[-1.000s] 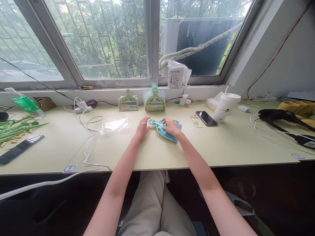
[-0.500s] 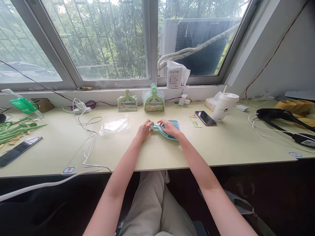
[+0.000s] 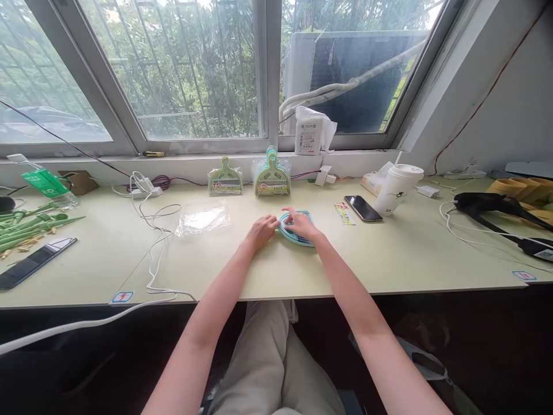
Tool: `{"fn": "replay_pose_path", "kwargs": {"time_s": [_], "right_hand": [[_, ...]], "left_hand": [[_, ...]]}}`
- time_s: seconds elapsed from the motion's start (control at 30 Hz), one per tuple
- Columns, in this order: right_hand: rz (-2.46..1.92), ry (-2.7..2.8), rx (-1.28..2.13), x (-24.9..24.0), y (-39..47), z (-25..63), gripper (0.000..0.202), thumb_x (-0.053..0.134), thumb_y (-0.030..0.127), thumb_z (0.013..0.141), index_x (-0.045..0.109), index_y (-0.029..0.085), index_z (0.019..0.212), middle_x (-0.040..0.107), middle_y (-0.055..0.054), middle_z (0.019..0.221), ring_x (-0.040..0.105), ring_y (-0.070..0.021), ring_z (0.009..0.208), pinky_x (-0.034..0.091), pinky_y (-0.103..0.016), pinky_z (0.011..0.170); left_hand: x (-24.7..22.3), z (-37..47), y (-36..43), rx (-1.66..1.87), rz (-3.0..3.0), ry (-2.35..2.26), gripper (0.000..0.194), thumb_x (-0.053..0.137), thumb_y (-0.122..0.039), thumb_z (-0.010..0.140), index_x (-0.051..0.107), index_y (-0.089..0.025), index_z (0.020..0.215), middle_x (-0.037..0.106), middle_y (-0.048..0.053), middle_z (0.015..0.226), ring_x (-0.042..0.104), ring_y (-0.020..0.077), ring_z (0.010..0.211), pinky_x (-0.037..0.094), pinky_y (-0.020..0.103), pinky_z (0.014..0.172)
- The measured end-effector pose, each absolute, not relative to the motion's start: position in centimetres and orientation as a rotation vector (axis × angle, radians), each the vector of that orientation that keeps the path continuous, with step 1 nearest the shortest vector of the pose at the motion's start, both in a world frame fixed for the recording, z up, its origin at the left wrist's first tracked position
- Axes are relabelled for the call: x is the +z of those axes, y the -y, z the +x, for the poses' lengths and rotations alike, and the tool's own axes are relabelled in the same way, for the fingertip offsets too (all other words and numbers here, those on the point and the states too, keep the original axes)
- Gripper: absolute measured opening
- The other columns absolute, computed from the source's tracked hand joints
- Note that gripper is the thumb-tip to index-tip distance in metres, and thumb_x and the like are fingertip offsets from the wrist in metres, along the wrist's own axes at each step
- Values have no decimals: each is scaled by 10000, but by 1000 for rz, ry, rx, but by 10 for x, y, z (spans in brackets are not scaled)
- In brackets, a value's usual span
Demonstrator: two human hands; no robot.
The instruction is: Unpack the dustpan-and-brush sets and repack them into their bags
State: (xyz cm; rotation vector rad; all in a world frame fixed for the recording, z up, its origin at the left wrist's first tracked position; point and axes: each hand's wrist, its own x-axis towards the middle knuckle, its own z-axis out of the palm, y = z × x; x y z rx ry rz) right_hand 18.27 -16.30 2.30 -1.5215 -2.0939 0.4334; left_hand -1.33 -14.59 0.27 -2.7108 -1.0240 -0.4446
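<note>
A small teal dustpan point(image 3: 298, 241), with a brush partly visible in it, lies on the table with its handle toward the left. My left hand point(image 3: 262, 230) is closed round the handle end and covers most of it. Over the pan, my right hand point(image 3: 301, 223) has its fingers bent onto the brush and pan, with the index finger raised a little. Its palm and some of the fingertips' contact are hidden. A crumpled clear plastic bag point(image 3: 203, 219) lies to the left of my hands.
Bagged green dustpan sets point(image 3: 272, 178) and another bagged set point(image 3: 225, 178) stand at the back. To the right are a printed card point(image 3: 344, 213), a phone point(image 3: 363, 208) and a white cup point(image 3: 395, 190). White cables point(image 3: 151, 259) run across the left.
My left hand has slid right along the handle, closer to the pan. The right hand's index finger has lifted, and the handle is now mostly covered.
</note>
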Motion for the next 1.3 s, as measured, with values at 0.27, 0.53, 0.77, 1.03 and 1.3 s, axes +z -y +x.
{"fn": "replay_pose_path", "kwargs": {"time_s": [0.27, 0.53, 0.77, 1.03, 1.3], "right_hand": [[-1523, 2059, 432, 20, 162, 180, 903, 678, 85, 740, 254, 249, 1521, 750, 2, 976, 669, -192, 1003, 442, -282, 868], [-1551, 2101, 397, 20, 162, 178, 880, 661, 125, 765, 240, 230, 1531, 751, -3, 979, 661, -204, 1009, 429, -278, 845], [-1564, 1986, 313, 26, 168, 165, 773, 660, 231, 803, 303, 312, 1483, 737, 24, 965, 659, -196, 1017, 396, -323, 939], [-1580, 1655, 212, 30, 172, 158, 580, 622, 286, 824, 395, 279, 1358, 718, -8, 981, 659, -202, 959, 385, -337, 956], [-1491, 1690, 323, 23, 155, 172, 363, 558, 288, 863, 539, 252, 1224, 704, -36, 1002, 635, -201, 963, 436, -335, 928]], "left_hand": [[1, -10, 147, -326, -2685, 1021, 270, 434, -24, 865, 639, -163, 973, 659, 117, 969, 606, 216, 886, 446, 323, 752], [1, -9, 151, -297, -2686, 1098, 228, 445, -34, 879, 634, -143, 945, 677, 134, 900, 654, 228, 870, 465, 333, 751], [3, -18, 147, -674, -2553, 1232, 324, 387, -53, 913, 669, -196, 982, 669, 93, 1201, 587, 230, 1140, 490, 370, 913], [15, -7, 153, -1479, -2583, 1583, 439, 455, -338, 961, 420, -201, 1377, 422, 154, 1486, 434, 256, 1350, 415, 424, 1051], [10, 6, 153, -1798, -3401, 1973, 578, 670, -415, 787, 511, -178, 1289, 622, 123, 1254, 622, 245, 1087, 520, 314, 819]]}}
